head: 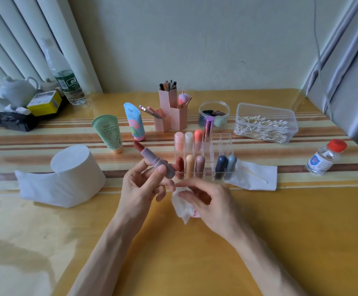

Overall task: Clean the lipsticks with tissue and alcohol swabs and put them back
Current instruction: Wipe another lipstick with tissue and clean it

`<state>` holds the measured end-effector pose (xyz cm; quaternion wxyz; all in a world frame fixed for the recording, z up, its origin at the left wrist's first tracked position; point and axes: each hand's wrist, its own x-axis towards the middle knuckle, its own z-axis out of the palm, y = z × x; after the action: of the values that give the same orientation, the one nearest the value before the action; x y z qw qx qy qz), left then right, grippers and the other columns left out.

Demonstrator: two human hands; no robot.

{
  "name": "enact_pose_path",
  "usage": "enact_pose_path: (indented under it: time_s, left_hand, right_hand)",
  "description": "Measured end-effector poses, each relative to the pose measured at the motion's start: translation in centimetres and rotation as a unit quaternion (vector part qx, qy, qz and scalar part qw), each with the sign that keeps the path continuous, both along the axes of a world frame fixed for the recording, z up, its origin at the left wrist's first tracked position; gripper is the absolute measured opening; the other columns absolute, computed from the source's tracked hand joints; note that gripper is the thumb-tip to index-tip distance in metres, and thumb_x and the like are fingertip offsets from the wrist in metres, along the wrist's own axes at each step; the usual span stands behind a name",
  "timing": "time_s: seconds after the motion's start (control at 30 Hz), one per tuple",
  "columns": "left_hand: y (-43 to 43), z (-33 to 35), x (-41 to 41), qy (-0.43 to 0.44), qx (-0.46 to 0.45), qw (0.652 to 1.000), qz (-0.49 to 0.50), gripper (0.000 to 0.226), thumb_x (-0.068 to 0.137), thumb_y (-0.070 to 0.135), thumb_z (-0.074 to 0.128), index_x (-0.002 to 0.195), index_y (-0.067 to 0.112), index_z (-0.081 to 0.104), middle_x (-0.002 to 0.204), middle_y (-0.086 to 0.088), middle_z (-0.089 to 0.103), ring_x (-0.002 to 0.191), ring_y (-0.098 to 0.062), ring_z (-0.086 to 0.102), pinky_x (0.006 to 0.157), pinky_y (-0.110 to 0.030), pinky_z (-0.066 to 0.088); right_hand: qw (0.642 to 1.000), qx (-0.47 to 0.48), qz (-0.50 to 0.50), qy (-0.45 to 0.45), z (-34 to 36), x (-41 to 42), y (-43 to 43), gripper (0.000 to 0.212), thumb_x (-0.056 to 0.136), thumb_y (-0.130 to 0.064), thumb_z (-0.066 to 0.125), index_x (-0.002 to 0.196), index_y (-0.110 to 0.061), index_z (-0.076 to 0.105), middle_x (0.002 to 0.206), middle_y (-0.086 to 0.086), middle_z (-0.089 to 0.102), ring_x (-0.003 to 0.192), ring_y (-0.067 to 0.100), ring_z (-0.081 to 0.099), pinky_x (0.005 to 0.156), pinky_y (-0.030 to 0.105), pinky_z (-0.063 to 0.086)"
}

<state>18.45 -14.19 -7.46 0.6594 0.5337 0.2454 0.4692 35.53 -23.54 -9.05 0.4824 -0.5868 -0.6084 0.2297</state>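
While the left hand (140, 189) holds a lilac lipstick tube with a brown-red bullet (154, 162) above the yellow wooden table (195, 253), the tube tilts so that its bare tip points up and to the left. The thumb lies across the near side of the barrel close to its lower end, and the index and middle fingers curl behind it, so the tube is pinched between them. The bullet and the upper barrel stand clear above the fingers. The remaining fingers bend loosely below.

Just beside it, lower and to the right, the right hand (205, 201) clutches a crumpled white tissue with a pink stain (182, 207). Its fingers are curled over the wad, and the tissue bulges out under the palm toward the table. The tissue is apart from the lipstick tip.

Right behind both hands stands a clear acrylic organiser (225, 144), with capsule-shaped lipsticks upright in several of its compartments. A flat white tissue sheet (257, 182) lies just to its right with a used cotton swab (255, 175) on it. Farther right is a small clear bottle with a red cap (325, 158), and behind that sheet a clear plastic box of cotton swabs (265, 110). A white tissue roll (73, 174) sits to the left.
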Motion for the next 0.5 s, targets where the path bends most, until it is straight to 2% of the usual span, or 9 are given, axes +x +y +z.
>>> enact_pose_path:
  time_s: [0.1,0.17,0.23,0.3,0.37,0.43,0.5]
  left_hand:
    - [-0.1,0.1,0.0,0.001,0.005,0.999,-0.036,0.045,0.085,0.051,0.081,0.097,0.009,0.07,0.086,-0.017,0.063,0.059,-0.021,0.049,0.052,-0.024,0.039]
    - [-0.3,0.0,0.1,0.008,0.01,0.999,-0.052,0.044,0.086,0.051,0.079,0.099,0.01,0.073,0.087,-0.025,0.058,0.06,-0.021,0.046,0.054,-0.024,0.04]
    - [-0.4,-0.1,0.2,0.014,0.021,0.998,-0.06,0.047,0.089,0.05,0.078,0.104,0.005,0.072,0.085,-0.035,0.054,0.06,-0.02,0.046,0.055,-0.025,0.041]
    - [-0.4,-0.2,0.3,0.024,0.04,0.997,-0.064,0.05,0.091,0.047,0.076,0.106,-0.001,0.071,0.083,-0.038,0.052,0.06,-0.02,0.046,0.056,-0.025,0.042]
    - [-0.4,-0.3,0.4,0.032,0.049,0.996,-0.07,0.049,0.093,0.042,0.075,0.105,-0.005,0.07,0.077,-0.029,0.057,0.06,-0.019,0.047,0.057,-0.024,0.043]
    - [-0.6,-0.3,0.6,0.043,0.048,0.995,-0.081,0.044,0.093,0.032,0.074,0.105,-0.009,0.068,0.075,-0.005,0.066,0.061,-0.017,0.051,0.057,-0.024,0.045]
    - [-0.9,-0.4,0.8,0.055,0.049,0.993,-0.087,0.038,0.092,0.029,0.074,0.105,-0.005,0.069,0.077,0.002,0.069,0.062,-0.017,0.053,0.056,-0.026,0.046]
  right_hand:
    - [0.995,0.0,-0.01,0.1,0.9,1.2,-0.1,0.027,0.098,-0.018,0.073,0.125,-0.023,0.075,0.111,-0.014,0.079,0.1,0.008,0.077,0.082,0.031,0.064]
    - [0.988,0.011,-0.009,0.156,1.5,1.7,-0.2,0.031,0.097,-0.011,0.073,0.127,-0.021,0.073,0.106,-0.007,0.081,0.09,0.012,0.078,0.075,0.026,0.061]
    - [0.977,0.03,-0.013,0.209,2.2,2.1,-0.4,0.032,0.095,-0.012,0.072,0.127,-0.019,0.072,0.088,0.007,0.079,0.072,0.01,0.071,0.064,0.021,0.056]
    - [0.968,0.035,-0.015,0.25,2.6,2.1,-0.5,0.032,0.094,-0.016,0.071,0.124,-0.025,0.073,0.085,0.008,0.078,0.07,0.01,0.07,0.059,0.025,0.058]
    - [0.965,0.033,-0.006,0.262,2.9,1.7,-0.6,0.033,0.092,-0.019,0.07,0.121,-0.033,0.077,0.094,0.0,0.081,0.084,0.009,0.076,0.064,0.029,0.062]
    - [0.961,0.034,0.01,0.273,3.0,1.3,-0.7,0.033,0.092,-0.021,0.069,0.116,-0.041,0.079,0.102,-0.005,0.082,0.094,0.007,0.077,0.073,0.026,0.063]
    - [0.959,0.027,0.009,0.281,3.1,1.1,-0.7,0.032,0.092,-0.022,0.069,0.112,-0.045,0.08,0.105,-0.006,0.082,0.098,0.006,0.076,0.076,0.024,0.061]
